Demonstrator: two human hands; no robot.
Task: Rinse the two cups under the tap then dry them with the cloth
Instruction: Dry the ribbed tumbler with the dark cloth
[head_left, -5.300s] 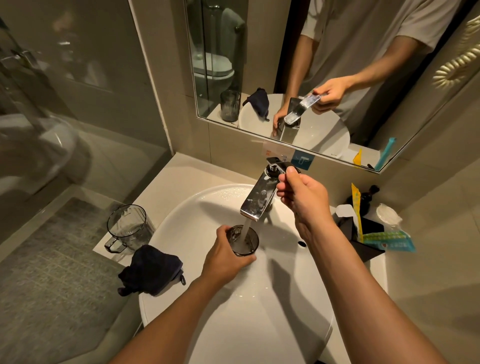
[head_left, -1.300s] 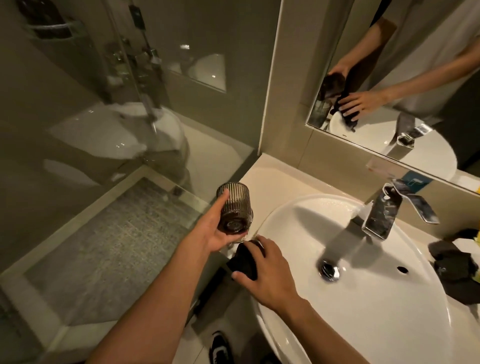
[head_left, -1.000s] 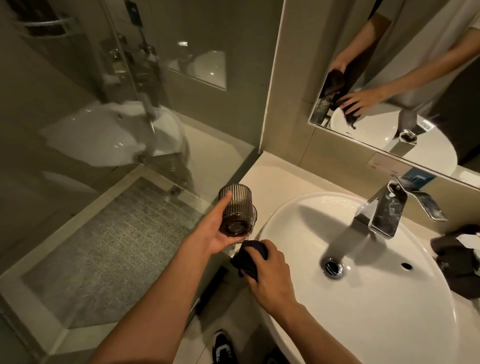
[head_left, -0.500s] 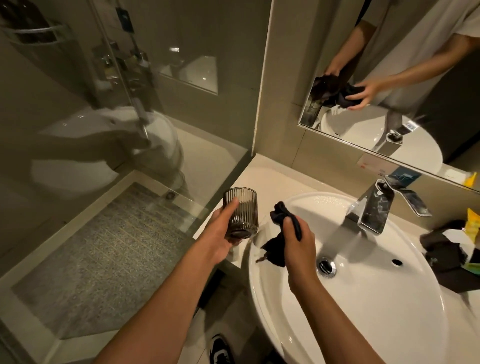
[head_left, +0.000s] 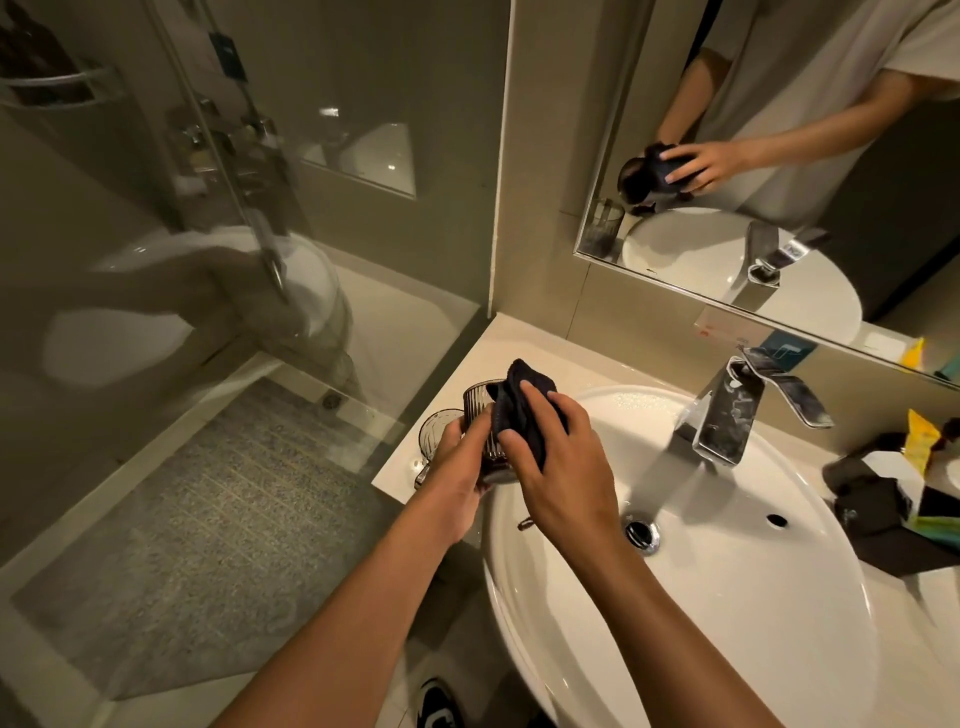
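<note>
Both hands closed — ribbed cup (head_left: 480, 410), cloth (head_left: 522, 410).

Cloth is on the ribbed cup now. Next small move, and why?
Probably push the cloth into the ribbed cup and twist. The right hand presses it against the cup's rim and side, the left hand grips the cup, and the tap is off. The second cup waits on the counter.
</note>
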